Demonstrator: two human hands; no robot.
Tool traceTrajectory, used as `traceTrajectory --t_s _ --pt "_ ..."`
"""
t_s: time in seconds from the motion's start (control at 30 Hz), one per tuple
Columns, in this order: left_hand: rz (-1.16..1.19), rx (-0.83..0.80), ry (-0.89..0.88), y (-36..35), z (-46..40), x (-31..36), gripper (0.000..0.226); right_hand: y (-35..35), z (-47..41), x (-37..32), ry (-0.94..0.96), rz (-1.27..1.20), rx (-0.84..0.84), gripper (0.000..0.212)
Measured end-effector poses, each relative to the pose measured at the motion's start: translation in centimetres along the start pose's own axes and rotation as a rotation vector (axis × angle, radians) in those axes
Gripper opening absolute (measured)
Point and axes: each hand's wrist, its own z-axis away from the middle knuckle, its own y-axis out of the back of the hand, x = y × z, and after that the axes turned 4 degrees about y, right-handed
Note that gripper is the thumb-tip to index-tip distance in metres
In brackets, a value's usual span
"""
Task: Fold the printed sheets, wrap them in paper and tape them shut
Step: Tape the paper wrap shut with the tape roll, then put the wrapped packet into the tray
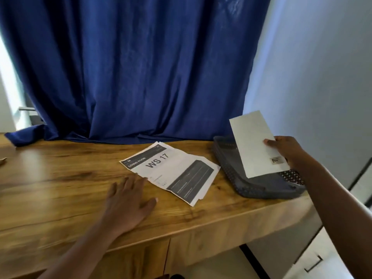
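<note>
The right hand (pixel 285 152) pinches a white folded paper (pixel 256 143) by its right edge, thumb on the face, holding it tilted above a dark grey mesh tray (pixel 251 186); a small grey mark near the paper's lower corner is too blurred to read. The tray sits at the right end of the wooden surface (pixel 60 188), close to its front-right corner and near the pale wall (pixel 322 77). The left hand (pixel 128 200) lies flat on the surface with fingers straight and spread, holding nothing, its fingertips just at the near left corner of the printed sheets (pixel 171 172). These sheets lie in a loose, slightly fanned stack at the middle of the surface, turned at an angle, between the left hand and the tray and apart from the tray. The top sheet reads "WS 17" in large letters, with "LIVING ROOM" in a dark band above it; the smaller lines and the dark block lower down cannot be read. Bare wood stretches to the left of the hand. A blue curtain (pixel 141 67) hangs along the back edge, its hem resting on the wood.
</note>
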Motion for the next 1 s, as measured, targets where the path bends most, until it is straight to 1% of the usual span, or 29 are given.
traceTrajectory --t_s 0.07,0.17,0.23,0.3,0.4,0.53,0.63,0.7,0.77,0.83,0.9,0.97,1.0 --pt "-0.026 0.029 -0.021 0.0 0.1 -0.2 0.111 0.4 -1.9 1.9 -0.083 0.078 -0.006 0.027" --pt "-0.046 0.050 -0.027 -0.5 -0.1 -0.4 0.111 0.3 -3.8 4.4 -0.227 0.248 -0.083 0.042" --pt "-0.037 0.065 -0.035 -0.8 -0.3 -0.6 0.108 0.2 -4.1 5.2 -0.296 0.331 -0.167 0.036" --pt "-0.031 0.077 -0.040 -1.0 -0.3 -0.8 0.107 0.2 -4.5 5.8 -0.355 0.342 -0.237 0.032" --pt "-0.040 0.078 -0.045 -1.0 -0.4 -0.8 0.108 0.1 -5.3 6.5 -0.410 0.343 -0.327 0.035" --pt "-0.023 0.079 -0.045 -0.8 -0.3 -0.7 0.109 -0.2 -5.7 6.9 -0.457 0.386 -0.341 0.036" --pt "-0.024 0.078 -0.039 -0.8 -0.2 -0.7 0.109 -0.4 -5.3 6.7 -0.441 0.460 -0.304 0.038" --pt "-0.024 0.085 -0.032 -0.8 -0.2 -0.7 0.107 -0.5 -5.2 5.6 -0.333 0.573 -0.225 0.034" --pt "-0.030 0.083 -0.023 -0.8 -0.2 -0.6 0.107 -0.9 -5.2 3.8 -0.128 0.719 -0.141 0.037" --pt "-0.032 0.076 -0.018 -0.9 -0.2 -0.6 0.107 -2.0 -4.5 1.5 0.064 0.699 -0.122 0.034" --pt "-0.022 0.073 -0.018 -0.8 -0.1 -0.4 0.107 -4.1 -2.2 -1.4 0.266 0.592 -0.161 0.022" --pt "-0.009 0.068 -0.016 -0.6 0.0 -0.4 0.107 -6.7 1.7 -4.5 0.417 0.474 -0.283 0.012" --pt "-0.003 0.068 -0.015 -0.6 0.1 -0.4 0.107 -8.2 3.9 -5.8 0.460 0.435 -0.371 0.013"
